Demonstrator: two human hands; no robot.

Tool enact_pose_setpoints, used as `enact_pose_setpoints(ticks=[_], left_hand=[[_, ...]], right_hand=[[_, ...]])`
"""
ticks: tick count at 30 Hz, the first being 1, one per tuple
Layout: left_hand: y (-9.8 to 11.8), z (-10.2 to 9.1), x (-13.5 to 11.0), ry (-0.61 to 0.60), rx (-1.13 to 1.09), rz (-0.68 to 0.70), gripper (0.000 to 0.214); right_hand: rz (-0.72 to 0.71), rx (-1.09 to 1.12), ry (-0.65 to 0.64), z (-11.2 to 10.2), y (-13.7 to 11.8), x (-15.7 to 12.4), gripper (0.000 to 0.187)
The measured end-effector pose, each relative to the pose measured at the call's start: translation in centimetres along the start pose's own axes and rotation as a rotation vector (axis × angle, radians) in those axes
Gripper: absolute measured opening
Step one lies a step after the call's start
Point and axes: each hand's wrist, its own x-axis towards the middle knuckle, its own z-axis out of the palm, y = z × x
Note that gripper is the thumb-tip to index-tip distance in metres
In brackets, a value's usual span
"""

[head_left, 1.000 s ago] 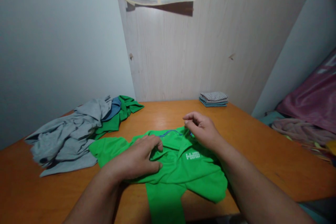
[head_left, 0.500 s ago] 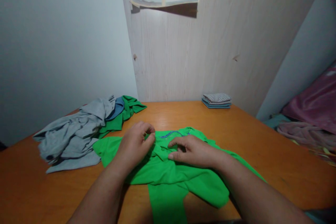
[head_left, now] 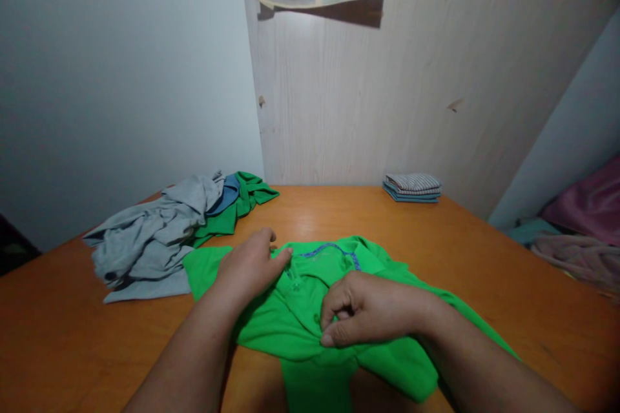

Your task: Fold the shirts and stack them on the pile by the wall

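Note:
A bright green shirt lies spread on the wooden table in front of me, its collar with a blue patterned inner trim facing away. My left hand rests on the shirt left of the collar opening, thumb held apart from the fingers. At the shirt's front, below the collar, my right hand pinches the fabric between thumb and curled fingers. A small button shows beside those fingers. One sleeve hangs toward the near edge, and my right forearm covers part of the shirt.
A rumpled grey garment lies at the left, with a blue piece and a darker green garment behind it. Folded cloths are stacked at the table's back right. Pink fabric sits beyond the table.
My right hand has come nearer to me, and its fingers have closed on the shirt front. My left hand stays near the collar, thumb slightly farther out. The view has shifted a little left.

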Motion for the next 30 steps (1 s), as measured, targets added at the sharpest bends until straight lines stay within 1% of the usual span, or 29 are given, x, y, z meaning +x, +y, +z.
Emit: enact_pose_setpoints(ticks=[2,3,5,7,9,11,13,15,16,18,20,22,24,26,27,30], left_hand=[[-0.1,0.0,0.0,-0.054,-0.008,0.020,0.023],[-0.2,0.0,0.1,-0.052,-0.026,0.040,0.016],[-0.4,0.1,0.3,0.021,-0.124,0.081,0.008],[-0.5,0.1,0.5,0.114,-0.330,0.086,0.009],[-0.2,0.1,0.5,0.128,-0.635,0.038,0.021],[0.4,-0.2,0.3,0.074,-0.963,-0.040,0.039],[1.2,-0.6,0.0,0.000,-1.237,-0.092,0.052],[2.0,-0.8,-0.4,-0.082,-1.430,-0.088,0.059],[2.3,-0.7,-0.5,-0.122,-1.474,-0.067,0.061],[2.6,-0.1,-0.6,-0.173,-1.427,0.016,0.064],[2.7,0.9,-0.6,-0.180,-1.255,0.144,0.069],[2.7,1.9,-0.7,-0.135,-1.045,0.288,0.077],[2.6,2.9,-0.9,-0.058,-0.807,0.421,0.084],[2.5,3.6,-1.1,-0.019,-0.555,0.498,0.092],[2.4,4.0,-1.1,-0.024,-0.453,0.499,0.095],[2.0,4.6,-0.9,-0.052,-0.283,0.396,0.097]], right_hand=[[0.014,0.014,-0.019,0.0,0.1,0.0,0.032],[0.028,0.016,-0.019,0.0,0.1,-0.1,0.033],[0.064,0.018,-0.010,0.1,0.0,-0.1,0.038],[0.093,0.019,0.005,0.0,-0.1,-0.1,0.043],[0.106,0.031,0.020,0.0,-0.3,0.0,0.046],[0.108,0.053,0.041,-0.1,-0.4,0.1,0.046],[0.108,0.071,0.079,-0.3,-0.4,0.1,0.041],[0.113,0.066,0.150,-0.6,-0.4,0.0,0.032],[0.117,0.057,0.196,-0.8,-0.3,0.0,0.029],[0.117,0.045,0.300,-1.5,-0.1,-0.3,0.023],[0.110,0.070,0.406,-2.3,0.3,-0.6,0.016],[0.112,0.120,0.496,-3.1,0.7,-1.1,0.017],[0.122,0.155,0.542,-3.8,1.2,-1.6,0.019],[0.130,0.154,0.520,-4.4,1.6,-2.2,0.020],[0.139,0.145,0.488,-4.5,1.7,-2.4,0.021],[0.178,0.083,0.391,-4.7,1.9,-2.9,0.026]])
